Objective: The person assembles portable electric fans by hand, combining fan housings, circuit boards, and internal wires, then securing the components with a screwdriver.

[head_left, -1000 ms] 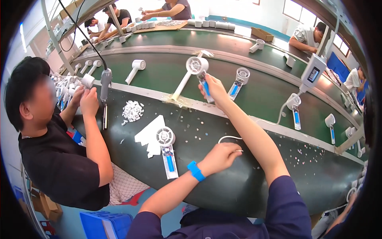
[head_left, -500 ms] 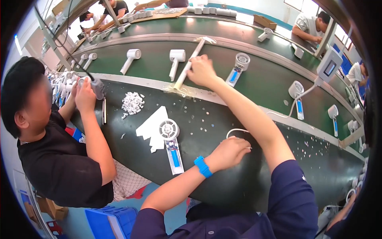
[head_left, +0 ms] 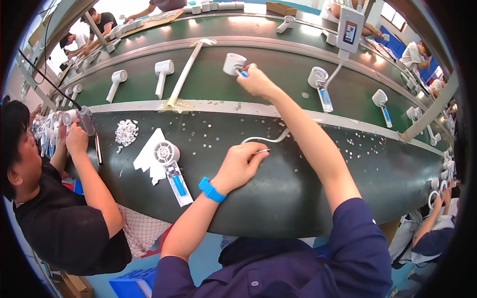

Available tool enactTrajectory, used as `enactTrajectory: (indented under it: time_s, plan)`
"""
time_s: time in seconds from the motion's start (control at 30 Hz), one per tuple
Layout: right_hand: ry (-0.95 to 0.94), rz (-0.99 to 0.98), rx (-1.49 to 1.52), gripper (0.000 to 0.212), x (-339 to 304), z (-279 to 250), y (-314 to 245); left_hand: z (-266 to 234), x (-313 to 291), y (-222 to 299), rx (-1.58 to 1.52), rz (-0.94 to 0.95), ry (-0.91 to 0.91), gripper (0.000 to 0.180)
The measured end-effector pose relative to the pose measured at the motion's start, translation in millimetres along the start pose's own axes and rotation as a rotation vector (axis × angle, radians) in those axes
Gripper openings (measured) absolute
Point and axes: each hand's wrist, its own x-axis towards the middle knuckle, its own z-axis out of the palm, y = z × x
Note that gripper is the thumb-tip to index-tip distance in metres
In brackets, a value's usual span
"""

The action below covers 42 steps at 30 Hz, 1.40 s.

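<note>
Left hand point(head_left: 242, 166) pinching cable point(head_left: 267, 141), right hand point(head_left: 256, 82) clasping fan point(head_left: 233, 64) past surface point(head_left: 278, 198) edge; loose grip could drop fan.

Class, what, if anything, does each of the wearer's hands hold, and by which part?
The right hand holds a fan by its handle; the left hand pinches a cable near its tip.

Smooth white plastic with a soft sheen forms the held fan point(head_left: 234, 64) and the opened fan point(head_left: 172, 168) on a smooth, faintly glossy dark worktop point(head_left: 278, 203). A smooth, plastic-coated cable point(head_left: 268, 139) curves near a matt, paper-like sheet point(head_left: 144, 155). Beyond, a green belt point(head_left: 141, 92) gleams beside a dull metal rail point(head_left: 278, 45), while crinkled, shiny tape point(head_left: 174, 105) contrasts with a matt cloth shirt point(head_left: 298, 268).
</note>
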Motion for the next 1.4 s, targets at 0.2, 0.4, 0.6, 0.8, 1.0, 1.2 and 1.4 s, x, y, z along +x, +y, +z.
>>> enactTrajectory:
  time_s: [0.2,0.4,0.6,0.8,1.0,1.2,1.4]
  plan:
    - [-0.091,-0.365,0.085,0.05,-98,-20,-36,2,-5,5,-0.22,-0.131,0.251,0.013]
    - [-0.06,-0.602,-0.004,0.05,-142,-34,-8,-8,2,-6,-0.399,-0.17,0.493,0.015]
    - [-0.135,-0.619,0.081,0.053,-163,-24,0,-10,6,-2,-0.422,-0.17,0.465,0.018]
    - [-0.165,-0.614,0.126,0.053,-160,-26,-5,-17,5,-1,-0.499,-0.155,0.45,0.019]
    - [-0.22,-0.63,0.188,0.054,-158,-29,-5,-23,5,-6,-0.562,-0.236,0.463,0.02]
    - [-0.149,-0.698,0.049,0.055,-155,-31,-5,-25,7,-6,-0.506,-0.258,0.457,0.021]
    - [-0.078,-0.763,-0.021,0.059,-155,-31,0,-25,9,-2,-0.383,-0.245,0.461,0.017]
